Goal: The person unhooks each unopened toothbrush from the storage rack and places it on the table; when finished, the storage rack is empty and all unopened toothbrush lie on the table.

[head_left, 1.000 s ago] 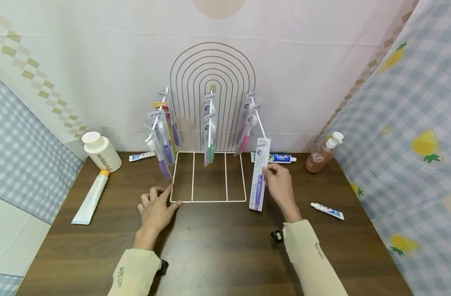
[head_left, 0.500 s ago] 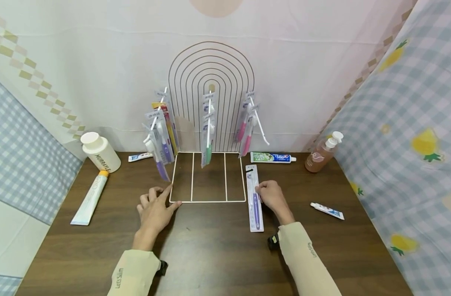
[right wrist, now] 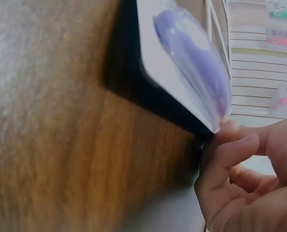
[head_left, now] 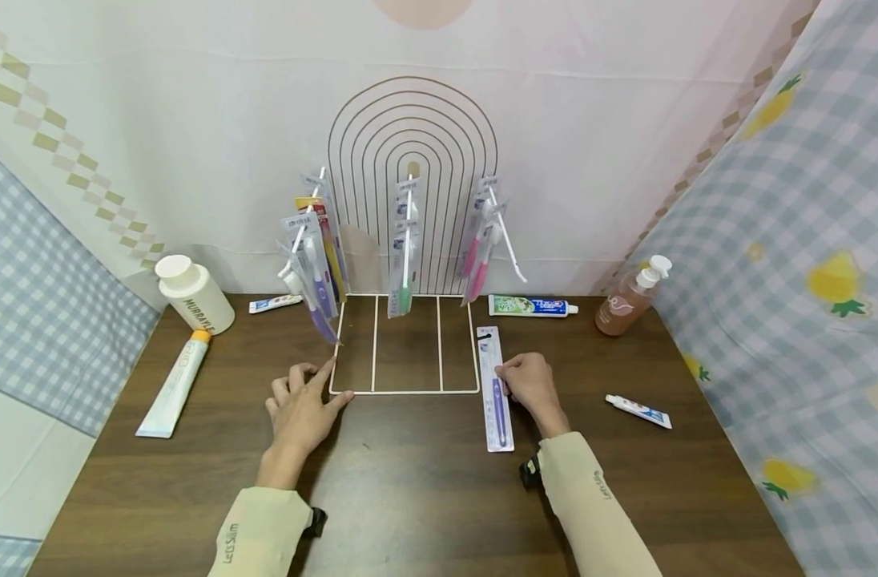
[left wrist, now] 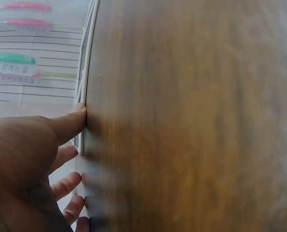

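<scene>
A purple toothbrush in a clear blister pack lies lengthwise close over the table, right of the rack. The thumb and index finger of my right hand pinch the pack's right edge; in the right wrist view the pack is tilted, with a dark shadow under it. My left hand has its fingers spread, thumb and index fingertip touching the front left corner of the white wire rack. On the rack's right prong hang packs with pink toothbrushes; the prong's front end is bare.
More packs hang on the middle prong, one with a green toothbrush, and on the left prong, with purple toothbrushes. Toothpaste tubes lie around the table. A white bottle stands left, a pump bottle right.
My right hand has brought the purple toothbrush pack off the tip of the right prong, down and towards me. The packs left on that prong swung slightly. My left hand has stayed put.
</scene>
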### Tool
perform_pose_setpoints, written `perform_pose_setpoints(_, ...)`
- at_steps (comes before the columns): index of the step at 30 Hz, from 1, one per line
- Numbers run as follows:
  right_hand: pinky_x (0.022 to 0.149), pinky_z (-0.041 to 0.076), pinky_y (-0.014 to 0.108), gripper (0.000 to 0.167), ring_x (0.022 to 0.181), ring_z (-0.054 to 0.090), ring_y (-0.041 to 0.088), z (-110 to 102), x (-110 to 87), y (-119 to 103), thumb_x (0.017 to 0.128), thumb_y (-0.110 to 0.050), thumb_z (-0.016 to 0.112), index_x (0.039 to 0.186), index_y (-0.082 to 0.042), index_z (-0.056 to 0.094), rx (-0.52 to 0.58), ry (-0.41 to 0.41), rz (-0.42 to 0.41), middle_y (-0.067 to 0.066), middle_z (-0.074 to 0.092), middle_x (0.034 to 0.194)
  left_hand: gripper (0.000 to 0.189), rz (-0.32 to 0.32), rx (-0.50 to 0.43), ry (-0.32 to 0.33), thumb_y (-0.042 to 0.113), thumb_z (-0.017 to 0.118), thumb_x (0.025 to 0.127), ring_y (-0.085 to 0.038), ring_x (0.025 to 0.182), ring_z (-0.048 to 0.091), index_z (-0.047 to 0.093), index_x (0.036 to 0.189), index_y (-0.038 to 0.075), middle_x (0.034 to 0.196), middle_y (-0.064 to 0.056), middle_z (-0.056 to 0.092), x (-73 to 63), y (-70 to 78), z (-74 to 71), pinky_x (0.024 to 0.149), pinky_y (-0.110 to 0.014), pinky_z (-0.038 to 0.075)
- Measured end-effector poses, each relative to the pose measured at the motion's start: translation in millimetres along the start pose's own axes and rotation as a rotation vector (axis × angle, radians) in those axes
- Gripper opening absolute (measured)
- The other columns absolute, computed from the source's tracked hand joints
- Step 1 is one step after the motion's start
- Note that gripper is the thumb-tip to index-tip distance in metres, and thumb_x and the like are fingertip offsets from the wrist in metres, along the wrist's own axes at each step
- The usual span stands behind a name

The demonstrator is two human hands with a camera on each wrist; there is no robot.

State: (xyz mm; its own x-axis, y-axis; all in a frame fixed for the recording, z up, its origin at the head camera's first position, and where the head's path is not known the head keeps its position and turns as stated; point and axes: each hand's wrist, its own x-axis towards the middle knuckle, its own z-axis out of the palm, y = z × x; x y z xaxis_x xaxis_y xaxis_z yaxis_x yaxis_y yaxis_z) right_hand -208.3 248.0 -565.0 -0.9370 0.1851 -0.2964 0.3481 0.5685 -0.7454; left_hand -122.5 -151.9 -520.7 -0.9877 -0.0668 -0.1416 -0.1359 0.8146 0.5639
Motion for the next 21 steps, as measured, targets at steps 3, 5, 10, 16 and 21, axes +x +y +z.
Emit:
perform_pose_setpoints(3, 0.051, 0.054, 0.023, 0.016, 0.052, 0.061, 0.007, -3, -24.9, -22, 0.101, -0.015, 0.079, 0.091, -0.004, 0.085, 0.009, 0.038, -0.003, -0.002, 0.069, 0.060, 0.076, 0.002, 0.008, 0.002, 0.044, 0.072, 0.112, -0.053, 0.139, 0.033, 0.043, 0.178, 0.018, 0.169, -0.024, 0.038, -0.4, 0.7, -0.6, 0.106, -0.070, 0.032)
perform_pose_setpoints(5, 0.051, 0.054, 0.021, 0.017, 0.054, 0.061, 0.006, -5, -41.3, -35, 0.102, -0.011, 0.077, 0.092, 0.001, 0.084, 0.011, 0.069, -0.010, -0.001, 0.069, 0.062, 0.076, 0.000, 0.007, -0.004, 0.044, 0.072, 0.112, -0.054, 0.139, 0.032, 0.042, 0.178, 0.019, 0.170, -0.024, 0.037, 0.0, 0.0, -0.7, 0.107, -0.071, 0.032)
perform_pose_setpoints(10, 0.051, 0.051, 0.019, 0.017, 0.055, 0.060, 0.007, -4, -51.5, -42, 0.103, -0.008, 0.077, 0.092, 0.003, 0.083, 0.005, 0.099, -0.018, 0.001, 0.068, 0.063, 0.076, 0.005, 0.005, 0.001, 0.043, 0.072, 0.112, -0.054, 0.139, 0.032, 0.043, 0.178, 0.018, 0.170, -0.024, 0.037, 0.2, -0.6, -0.4, 0.107, -0.071, 0.031)
perform_pose_setpoints(16, 0.050, 0.056, 0.025, 0.017, 0.055, 0.064, 0.011, -3, -39.3, -31, 0.101, -0.009, 0.078, 0.088, 0.001, 0.084, 0.026, 0.078, -0.017, 0.005, 0.071, 0.064, 0.074, 0.006, 0.003, 0.010, 0.043, 0.072, 0.112, -0.054, 0.138, 0.033, 0.045, 0.177, 0.018, 0.169, -0.024, 0.039, -0.2, 0.2, -0.4, 0.106, -0.071, 0.032)
perform_pose_setpoints(21, 0.051, 0.058, 0.027, 0.017, 0.054, 0.066, 0.012, 2, -26.5, -19, 0.100, -0.011, 0.079, 0.088, 0.001, 0.085, 0.018, 0.085, -0.013, 0.004, 0.073, 0.064, 0.076, 0.003, -0.007, 0.002, 0.043, 0.072, 0.112, -0.054, 0.141, 0.032, 0.044, 0.177, 0.018, 0.169, -0.024, 0.038, 0.6, 0.2, 0.4, 0.109, -0.072, 0.030)
